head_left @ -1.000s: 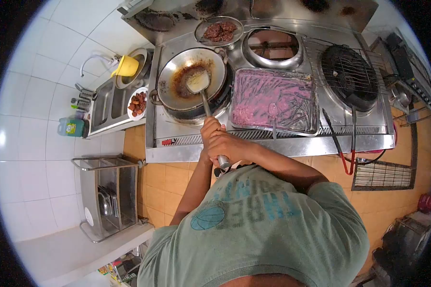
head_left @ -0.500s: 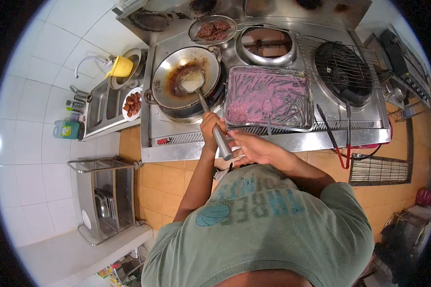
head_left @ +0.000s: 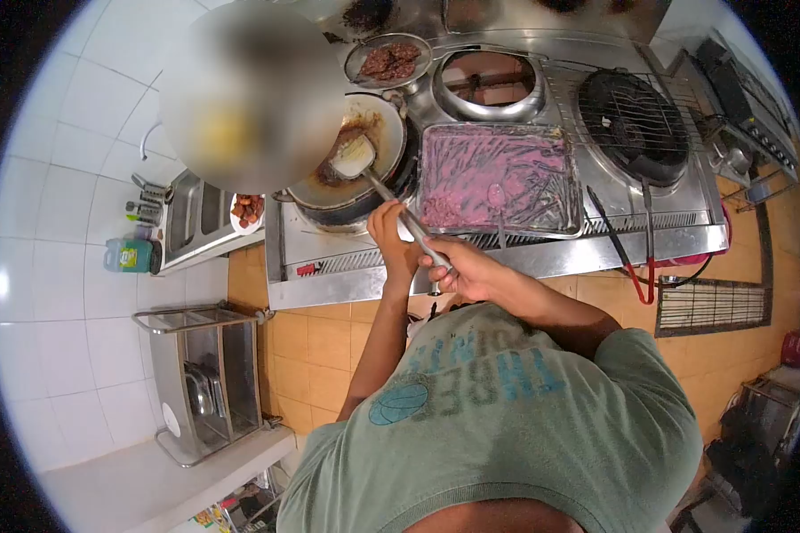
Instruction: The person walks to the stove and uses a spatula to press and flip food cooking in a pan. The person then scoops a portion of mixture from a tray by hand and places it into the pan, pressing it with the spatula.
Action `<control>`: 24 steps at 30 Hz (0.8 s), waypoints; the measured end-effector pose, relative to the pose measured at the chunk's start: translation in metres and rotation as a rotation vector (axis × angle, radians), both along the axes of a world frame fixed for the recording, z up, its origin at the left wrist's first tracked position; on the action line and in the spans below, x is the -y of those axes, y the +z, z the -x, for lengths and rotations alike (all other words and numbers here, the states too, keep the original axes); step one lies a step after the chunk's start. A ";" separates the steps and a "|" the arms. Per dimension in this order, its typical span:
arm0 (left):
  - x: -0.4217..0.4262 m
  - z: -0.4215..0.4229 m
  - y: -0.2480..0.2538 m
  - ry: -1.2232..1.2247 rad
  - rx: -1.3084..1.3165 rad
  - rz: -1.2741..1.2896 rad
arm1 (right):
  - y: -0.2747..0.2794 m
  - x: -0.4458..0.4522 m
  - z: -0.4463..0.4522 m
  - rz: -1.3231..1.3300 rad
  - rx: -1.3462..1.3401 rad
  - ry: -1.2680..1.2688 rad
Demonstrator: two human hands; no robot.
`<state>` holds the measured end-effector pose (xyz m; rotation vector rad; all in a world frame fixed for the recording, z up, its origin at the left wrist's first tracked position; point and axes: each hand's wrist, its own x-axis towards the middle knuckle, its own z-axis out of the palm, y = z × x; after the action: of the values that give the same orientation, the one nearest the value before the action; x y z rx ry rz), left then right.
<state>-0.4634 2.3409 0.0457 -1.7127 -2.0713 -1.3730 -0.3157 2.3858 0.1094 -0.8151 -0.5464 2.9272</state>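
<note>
My right hand point(head_left: 465, 268) is closed round the end of the long metal handle of a spatula point(head_left: 411, 224). Beside the handle, my left hand point(head_left: 389, 233) has loosened fingers, with the fingertips at its edge. The spatula's broad head point(head_left: 353, 157) rests inside a wok point(head_left: 385, 133), over brown residue and a little liquid. To the right of the wok lies a rectangular tray point(head_left: 498, 178) coated with pink and dark streaks, with a utensil in it.
Behind the wok, a strainer point(head_left: 388, 62) holds dark red-brown food. A grate point(head_left: 636, 124) covers the right burner, near red-handled tongs point(head_left: 631, 271). On the left are a plate of reddish pieces point(head_left: 247, 211), a sink point(head_left: 185, 213) and a rack point(head_left: 206, 382). A blurred patch hides the upper left.
My right hand has taken hold of the handle's end, and my left hand has loosened from its grip. A large blurred patch has appeared over the upper left and part of the wok.
</note>
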 end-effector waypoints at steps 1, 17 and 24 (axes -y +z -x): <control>0.005 0.001 -0.002 0.050 0.017 -0.014 | -0.001 0.001 0.002 -0.022 0.012 -0.008; 0.065 0.009 -0.098 0.077 -0.003 0.158 | -0.010 -0.006 -0.015 -0.352 0.053 0.035; 0.068 0.007 -0.093 0.026 0.023 0.155 | 0.001 -0.009 -0.020 -0.617 0.051 -0.010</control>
<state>-0.4703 2.2730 -0.0475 -1.7278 -2.2584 -1.2603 -0.2955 2.3944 0.1102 -0.7883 -1.3417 2.4808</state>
